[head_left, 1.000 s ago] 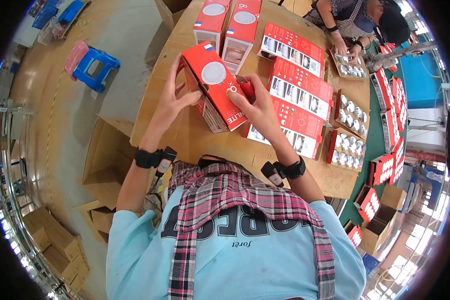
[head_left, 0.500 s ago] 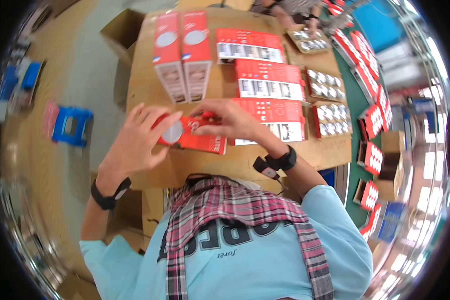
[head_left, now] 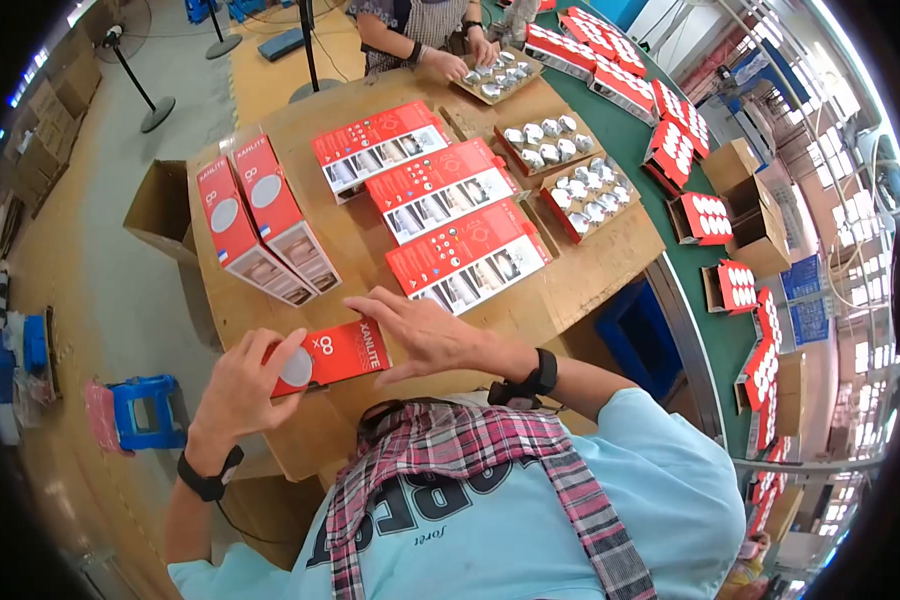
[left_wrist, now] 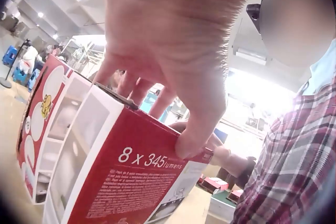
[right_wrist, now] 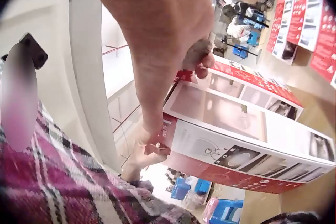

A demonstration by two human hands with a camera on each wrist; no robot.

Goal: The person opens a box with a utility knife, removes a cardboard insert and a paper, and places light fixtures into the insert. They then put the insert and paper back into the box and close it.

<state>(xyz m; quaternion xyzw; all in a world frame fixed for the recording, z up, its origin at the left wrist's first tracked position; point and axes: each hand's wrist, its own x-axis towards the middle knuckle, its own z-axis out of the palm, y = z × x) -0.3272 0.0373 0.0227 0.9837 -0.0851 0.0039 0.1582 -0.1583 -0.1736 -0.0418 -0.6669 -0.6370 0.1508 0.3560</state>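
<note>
Both hands hold a red-and-white XANLITE carton [head_left: 345, 354] near the table's front edge. Its narrow red top with "x8" and a white disc faces up. My left hand [head_left: 242, 385] grips the disc end, with the thumb [left_wrist: 191, 137] on the red "8 x 345 lumens" face and the fingers over the far side. At the lettered end my right hand [head_left: 425, 338] spans the carton, its fingers at the far edge and its thumb at the near corner. In the right wrist view, the printed side panel [right_wrist: 236, 155] shows below the right fingers [right_wrist: 200, 66].
Two similar cartons [head_left: 260, 205] stand side by side at the left. Flat printed cartons [head_left: 470, 255] lie mid-table, beside trays of silvery bulbs [head_left: 590, 198]. Another person's hands [head_left: 460, 62] work at a further tray. A green conveyor [head_left: 625, 125] with red packs runs along the right.
The carton has turned its top level and come down toward the table's front edge. My left hand has shifted to the disc end; my right hand has spread over the lettered end.
</note>
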